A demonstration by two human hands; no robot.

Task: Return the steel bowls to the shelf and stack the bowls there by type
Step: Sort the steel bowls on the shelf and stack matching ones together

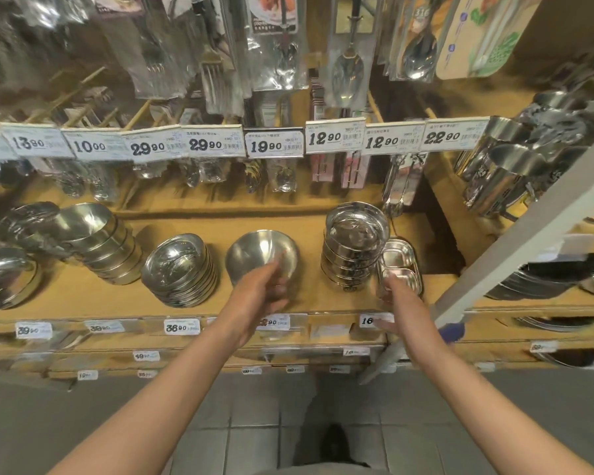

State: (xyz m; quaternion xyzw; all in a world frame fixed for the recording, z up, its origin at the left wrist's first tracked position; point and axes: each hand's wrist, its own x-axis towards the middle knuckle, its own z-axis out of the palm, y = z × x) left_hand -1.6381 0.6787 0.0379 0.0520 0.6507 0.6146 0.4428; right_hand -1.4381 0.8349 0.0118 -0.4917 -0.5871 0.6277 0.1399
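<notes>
A single deep steel bowl [254, 250] stands on the wooden shelf [117, 296] between two stacks. My left hand [259, 296] holds its near rim, fingers inside the bowl and thumb outside; the hand is blurred. Left of it is a stack of shallow steel bowls [180, 270], and right of it a taller stack of lipped steel bowls [355, 248]. My right hand [400, 305] reaches to the stacked divided steel trays [400, 258] beside that tall stack. Its fingertips touch the trays' near edge with the thumb spread wide.
More bowl stacks [96, 241] and a wide bowl [6, 277] sit at the shelf's left. Packaged cutlery hangs above a row of price tags [273, 144]. A white upright post [515, 241] slants across the right. Steel pots [504, 166] and plates fill the neighbouring shelves.
</notes>
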